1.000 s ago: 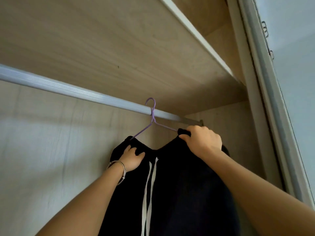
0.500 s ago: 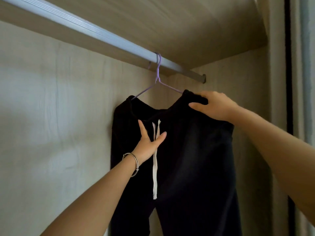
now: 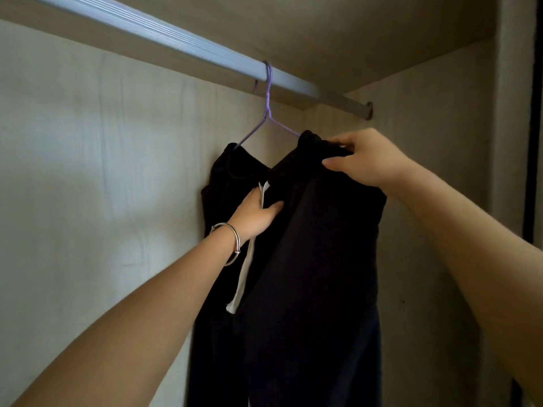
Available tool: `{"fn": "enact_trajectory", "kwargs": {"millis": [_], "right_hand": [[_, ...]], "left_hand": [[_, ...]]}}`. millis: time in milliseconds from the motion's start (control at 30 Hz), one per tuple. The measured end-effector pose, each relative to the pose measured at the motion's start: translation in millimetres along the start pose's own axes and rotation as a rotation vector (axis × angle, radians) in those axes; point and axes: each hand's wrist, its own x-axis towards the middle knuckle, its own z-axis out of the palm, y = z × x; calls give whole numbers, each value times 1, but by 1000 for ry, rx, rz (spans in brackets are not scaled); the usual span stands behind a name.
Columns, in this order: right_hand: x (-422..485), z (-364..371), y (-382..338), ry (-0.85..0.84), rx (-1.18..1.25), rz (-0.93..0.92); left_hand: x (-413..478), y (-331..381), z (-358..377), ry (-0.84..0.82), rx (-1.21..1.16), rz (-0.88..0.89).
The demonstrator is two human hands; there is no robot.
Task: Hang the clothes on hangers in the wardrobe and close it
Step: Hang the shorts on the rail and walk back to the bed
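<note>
Inside the wardrobe (image 3: 88, 177), I am gripping a pair of black trousers (image 3: 317, 245) with both hands as they are hanging from a purple wire hanger (image 3: 268, 113). The hanger's hook is sitting over the grey metal rail (image 3: 176, 39), towards its right end and near the side wall (image 3: 435, 136).

My right hand (image 3: 370, 160) is closing on the waistband at the hanger's right shoulder, fingers curling over the top edge and thumb pressing from beneath, so the cloth is being pinched between them. My left hand (image 3: 255, 212), lower and further left, is taking hold of the front of the trousers beside the white drawstring (image 3: 244, 280). The thumb is lying across the black cloth, while the fingers are disappearing into a fold, so I cannot say how tightly they are curling. A metal bracelet (image 3: 233, 239) is circling that wrist.

The trouser legs are running out of the bottom of the frame. The dark cloth is hiding the hanger's lower bar and most of its two arms.
</note>
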Motion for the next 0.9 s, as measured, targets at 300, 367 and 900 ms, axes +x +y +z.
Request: {"fn": "enact_trajectory", "kwargs": {"millis": [300, 367, 900], "right_hand": [[-36, 31, 36, 273, 562, -27], [-63, 52, 48, 314, 579, -108], [-271, 249, 186, -789, 86, 397]], "left_hand": [[-71, -16, 80, 0, -202, -238], [-98, -24, 103, 30, -204, -235], [-350, -134, 192, -163, 325, -918]]}}
